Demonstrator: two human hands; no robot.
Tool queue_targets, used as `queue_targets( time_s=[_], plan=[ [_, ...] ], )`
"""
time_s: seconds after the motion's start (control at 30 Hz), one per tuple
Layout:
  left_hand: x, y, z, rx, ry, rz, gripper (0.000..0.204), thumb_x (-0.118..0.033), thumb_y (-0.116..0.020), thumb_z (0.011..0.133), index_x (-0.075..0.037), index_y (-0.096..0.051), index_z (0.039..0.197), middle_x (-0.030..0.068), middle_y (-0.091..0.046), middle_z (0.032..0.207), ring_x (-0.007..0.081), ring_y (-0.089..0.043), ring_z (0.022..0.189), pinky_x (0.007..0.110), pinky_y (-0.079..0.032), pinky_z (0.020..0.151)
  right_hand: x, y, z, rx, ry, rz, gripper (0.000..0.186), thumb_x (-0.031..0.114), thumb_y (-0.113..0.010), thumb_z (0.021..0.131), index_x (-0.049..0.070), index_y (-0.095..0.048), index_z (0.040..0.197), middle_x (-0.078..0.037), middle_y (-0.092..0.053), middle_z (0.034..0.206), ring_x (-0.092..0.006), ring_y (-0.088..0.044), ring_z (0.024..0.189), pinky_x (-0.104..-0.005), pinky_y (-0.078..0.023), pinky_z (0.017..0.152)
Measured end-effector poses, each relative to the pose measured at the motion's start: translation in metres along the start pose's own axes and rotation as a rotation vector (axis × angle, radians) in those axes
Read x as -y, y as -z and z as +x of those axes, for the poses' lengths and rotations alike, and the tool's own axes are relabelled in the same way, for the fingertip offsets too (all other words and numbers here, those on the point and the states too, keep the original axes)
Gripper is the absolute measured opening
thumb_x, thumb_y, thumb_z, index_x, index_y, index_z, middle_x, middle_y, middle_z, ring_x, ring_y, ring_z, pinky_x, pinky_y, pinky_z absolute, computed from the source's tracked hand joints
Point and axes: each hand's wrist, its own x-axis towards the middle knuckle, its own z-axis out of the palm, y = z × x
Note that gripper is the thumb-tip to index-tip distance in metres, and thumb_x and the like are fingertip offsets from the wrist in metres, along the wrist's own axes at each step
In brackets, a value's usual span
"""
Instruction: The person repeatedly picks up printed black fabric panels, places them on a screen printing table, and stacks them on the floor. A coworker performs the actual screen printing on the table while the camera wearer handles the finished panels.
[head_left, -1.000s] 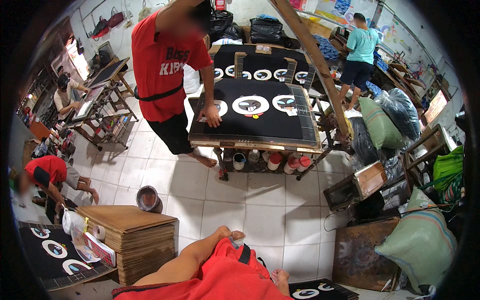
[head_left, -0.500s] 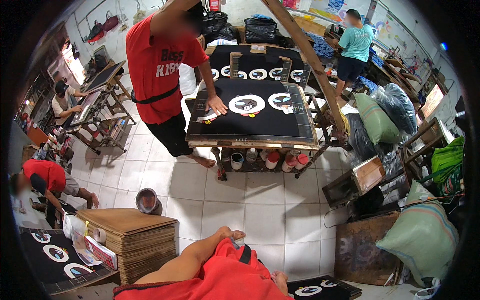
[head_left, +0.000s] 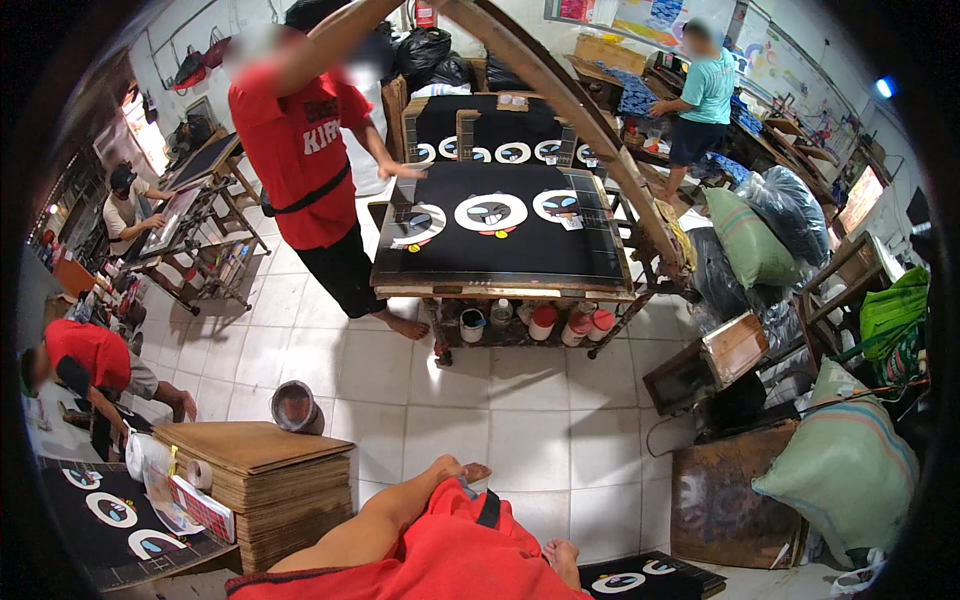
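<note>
My left hand is low in front of my red shirt at the end of my bare arm; its fingers do not show clearly. At the shirt's right side, my right hand shows only in part, above a stack of black printed cloth panels. I see no object in either hand. Ahead, a black cloth panel with several white round cartoon eyes lies flat on a tilted work table. A co-worker in a red shirt stands at its left, one hand above the panel's far left corner.
Stacked brown boards stand at my near left, with a dark bucket behind them. Jars and bottles fill the table's lower shelf. On the right are green sacks and a wooden frame. Other people work farther off.
The co-worker's hand has left the middle of the panel and moved back to its far left. More of the left eye print shows. The overhead wooden beam appears shifted; my hands stay nearly still.
</note>
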Motion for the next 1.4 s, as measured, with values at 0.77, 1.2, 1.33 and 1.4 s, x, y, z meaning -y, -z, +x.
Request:
queue_targets(
  time_s=[0.77, 1.2, 1.33, 1.4],
  plan=[
    [-0.048, 0.019, -0.034, -0.019, 0.238, -0.239, 0.030, -0.025, -0.067, 0.070, -0.008, -0.071, 0.094, 0.0146, -0.067, 0.097, 0.0267, -0.063, 0.095, 0.034, -0.048, 0.086, -0.007, 0.008, -0.014, -0.011, 0.020, -0.066, 0.011, 0.007, -0.058, 0.079, -0.002, -0.063, 0.084, -0.009, -0.061, 0.070, -0.0155, -0.059, 0.056, -0.0251, -0.046, 0.047],
    [-0.044, 0.019, -0.037, -0.037, 0.181, -0.257, 0.029, -0.021, -0.065, 0.070, -0.003, -0.071, 0.092, 0.0174, -0.068, 0.094, 0.0272, -0.064, 0.092, 0.034, -0.048, 0.084, -0.016, 0.009, 0.005, 0.007, 0.038, -0.078, 0.019, 0.010, -0.059, 0.080, -0.001, -0.062, 0.096, -0.011, -0.065, 0.079, -0.0185, -0.063, 0.066, -0.0270, -0.047, 0.053],
    [-0.045, 0.019, -0.041, -0.055, 0.193, -0.271, 0.029, -0.020, -0.066, 0.070, -0.003, -0.071, 0.093, 0.0180, -0.067, 0.094, 0.0275, -0.064, 0.091, 0.034, -0.048, 0.083, -0.017, 0.011, 0.008, 0.054, 0.032, -0.075, 0.017, 0.008, -0.058, 0.080, -0.001, -0.062, 0.094, -0.011, -0.064, 0.078, -0.0175, -0.062, 0.063, -0.0261, -0.047, 0.052],
    [-0.046, 0.020, -0.044, -0.066, 0.192, -0.296, 0.029, -0.020, -0.065, 0.070, -0.003, -0.071, 0.093, 0.0182, -0.067, 0.094, 0.0275, -0.063, 0.092, 0.034, -0.048, 0.083, -0.017, 0.011, 0.007, 0.046, 0.014, -0.054, 0.016, 0.007, -0.059, 0.079, -0.001, -0.062, 0.092, -0.010, -0.064, 0.077, -0.0168, -0.061, 0.061, -0.0252, -0.046, 0.050]
  ],
)
